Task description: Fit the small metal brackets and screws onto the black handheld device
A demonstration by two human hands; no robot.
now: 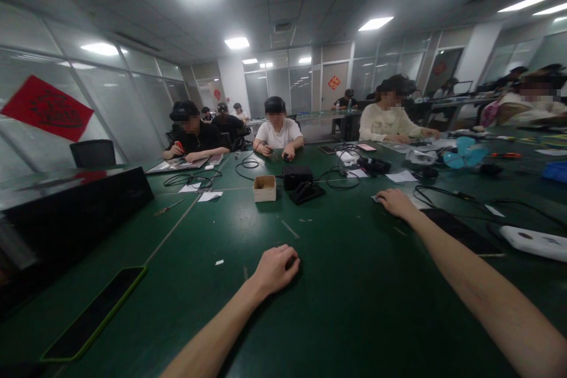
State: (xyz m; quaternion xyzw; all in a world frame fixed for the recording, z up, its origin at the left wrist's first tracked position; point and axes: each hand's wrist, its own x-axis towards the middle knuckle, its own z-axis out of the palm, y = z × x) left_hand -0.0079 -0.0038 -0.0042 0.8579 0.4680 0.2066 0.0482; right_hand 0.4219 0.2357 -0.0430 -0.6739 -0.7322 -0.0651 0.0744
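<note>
My left hand [278, 267] rests on the green tabletop [336, 301] with its fingers loosely curled in. I see nothing between them. Farther forward on the right, my right hand [396, 203] is stretched out, its fingertips closed on a small flat greyish piece [375, 198] lying at the table surface. The fingers cover most of that piece, so its kind cannot be made out. Beside my right forearm lies a dark flat tablet-like slab [458, 230].
A small open box [264, 190] stands beside a black device [297, 177] at the middle. A green-edged phone [100, 310] lies at left. Cables, a blue fan [465, 153] and a white device [534, 241] are at right. People sit across the table.
</note>
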